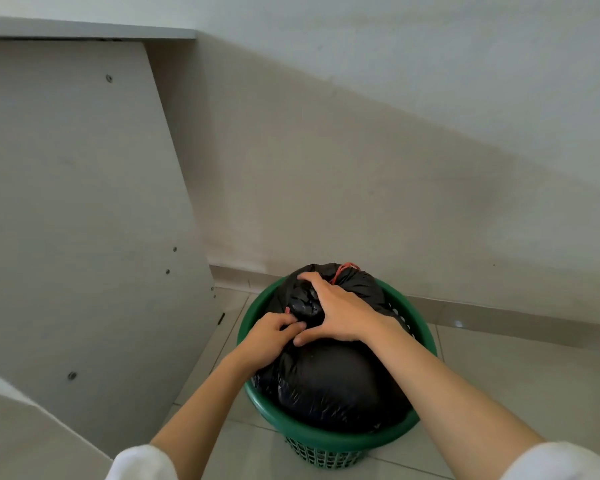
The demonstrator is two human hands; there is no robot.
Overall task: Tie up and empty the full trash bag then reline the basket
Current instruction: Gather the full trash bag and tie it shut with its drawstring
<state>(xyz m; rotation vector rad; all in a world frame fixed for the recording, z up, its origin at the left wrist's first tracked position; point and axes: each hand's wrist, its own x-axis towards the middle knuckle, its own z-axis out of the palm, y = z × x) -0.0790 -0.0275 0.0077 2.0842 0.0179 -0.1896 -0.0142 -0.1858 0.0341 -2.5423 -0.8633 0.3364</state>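
Both of your hands are on the black trash bag, which sits low in the centre of the frame, bulging out of the green basket on the tiled floor, close to the wall. Your right hand lies spread over the gathered top of the bag, fingers wide and thumb hooked underneath; it reads as pinning the bunched plastic so the neck cannot slacken. Your left hand, just left of it and touching the bag, has a narrow grip, fingertips pinched at a bit of red tie. Whether the tie is actually caught between the fingertips is too small to tell. More red drawstring loops at the far side of the neck, near the wall.

The bag is left in the basket, probably because the rim braces it while you knot. Tying looks underway, not finished; lifting and relining are not yet done. The grey panel at left stands just beside the basket, so lift straight up.
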